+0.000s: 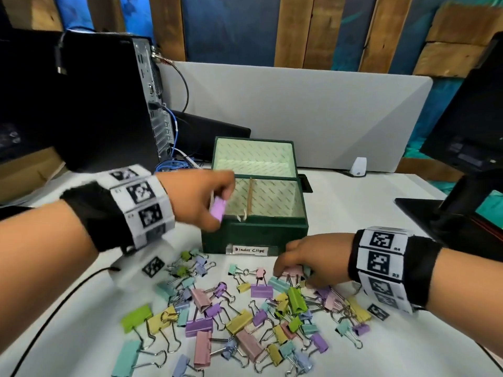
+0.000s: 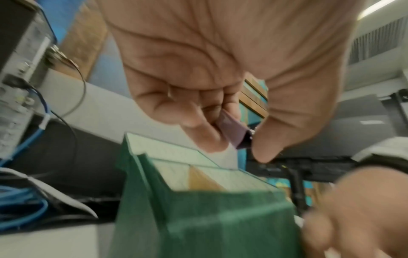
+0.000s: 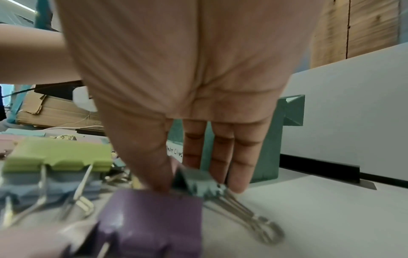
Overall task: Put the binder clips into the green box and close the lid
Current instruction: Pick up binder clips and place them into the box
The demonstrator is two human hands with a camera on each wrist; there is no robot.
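Bright, even indoor light with soft shadows. A ceiling light strip (image 2: 379,7) glows at upper right of the left wrist view. Both wrist views are motion-blurred; the head view bends at its edges.

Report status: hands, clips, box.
Left hand holds purple binder clip over open green box. Right hand pinches teal clip from pile. Nothing blocking.

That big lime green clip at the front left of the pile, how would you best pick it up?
Pinch the lime green clip by its broad folded body, coming straight down from above. It lies flat on the table at the pile's edge, body sides clear; its wire handles trail toward the viewer and would likely swing.
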